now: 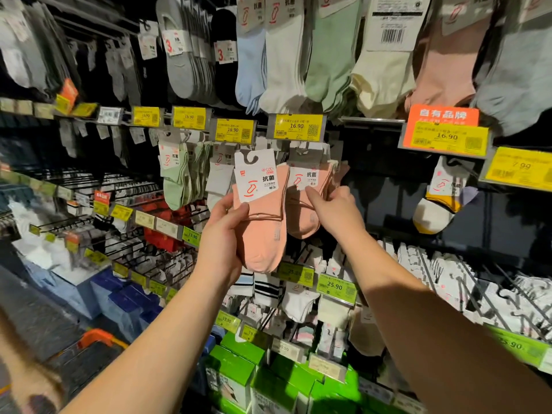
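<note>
1. a shop's sock display, seen from the person's own eyes, with both bare arms reaching up to it.
2. the left hand (227, 231) grips a peach sock pack (263, 234) off the rack, thumb curled across the front and fingers hidden behind. the pack's white card header (257, 177) stands above the thumb, its hook free of any peg.
3. the right hand (334, 210) is just beside the left, at about the same height. it pinches the hanging peach socks (301, 219), thumb on the front and fingers curled round the far edge. these seem to hang on a peg above the hand, though the peg itself is hidden.
4. a yellow price tag (295, 127) reading 16.90 sits above the right hand. green socks (176, 180) hang to the outside of the left hand.
5. likely risks: the held pack is gripped low on the soft sock, so the top-heavy card could tip or the pack could slide out of the grip.
6. a pull by the right hand could drag several packs forward at once and spill them to the floor, or tear a card hook if it snags on the peg.
7. the two peach packs touch, so their cards could catch on each other.
</note>
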`<state>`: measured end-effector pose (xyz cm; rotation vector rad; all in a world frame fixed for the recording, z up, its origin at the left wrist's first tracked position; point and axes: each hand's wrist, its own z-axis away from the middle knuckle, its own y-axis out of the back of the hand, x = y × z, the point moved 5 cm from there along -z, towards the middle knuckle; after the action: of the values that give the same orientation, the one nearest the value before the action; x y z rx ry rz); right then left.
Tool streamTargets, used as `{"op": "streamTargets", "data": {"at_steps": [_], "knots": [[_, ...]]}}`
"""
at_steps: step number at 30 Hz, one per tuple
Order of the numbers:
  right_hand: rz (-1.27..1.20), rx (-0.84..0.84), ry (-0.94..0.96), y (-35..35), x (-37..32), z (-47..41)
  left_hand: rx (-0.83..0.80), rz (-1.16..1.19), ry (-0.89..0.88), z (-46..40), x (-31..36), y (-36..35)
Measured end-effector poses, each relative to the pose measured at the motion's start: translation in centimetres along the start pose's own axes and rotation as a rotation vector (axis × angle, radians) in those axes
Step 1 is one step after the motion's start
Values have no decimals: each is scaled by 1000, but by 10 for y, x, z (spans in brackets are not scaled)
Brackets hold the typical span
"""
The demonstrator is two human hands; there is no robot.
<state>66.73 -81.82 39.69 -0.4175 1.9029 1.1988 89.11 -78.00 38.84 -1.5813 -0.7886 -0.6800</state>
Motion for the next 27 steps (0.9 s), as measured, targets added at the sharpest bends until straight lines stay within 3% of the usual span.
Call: {"op": "streamTargets", "data": {"at_steps": [5, 7, 10, 12, 20, 27], "knots": [[-220, 174, 159, 18, 2, 45, -29, -23, 10, -1, -6, 0], [-370, 57, 187, 14, -3, 69, -39, -8, 16, -2, -10, -3], [-494, -256, 172, -4, -14, 87, -81, -9, 20, -2, -16, -10], [-541, -309, 170, -8, -21, 84, -112, -17, 35, -2, -20, -15], [-461, -156, 209, -1, -28, 54, -151, -36, 86, -14, -26, -33], [-373, -98, 182, 2, -30, 36, -37, -124, 92, -35, -35, -34]]}}
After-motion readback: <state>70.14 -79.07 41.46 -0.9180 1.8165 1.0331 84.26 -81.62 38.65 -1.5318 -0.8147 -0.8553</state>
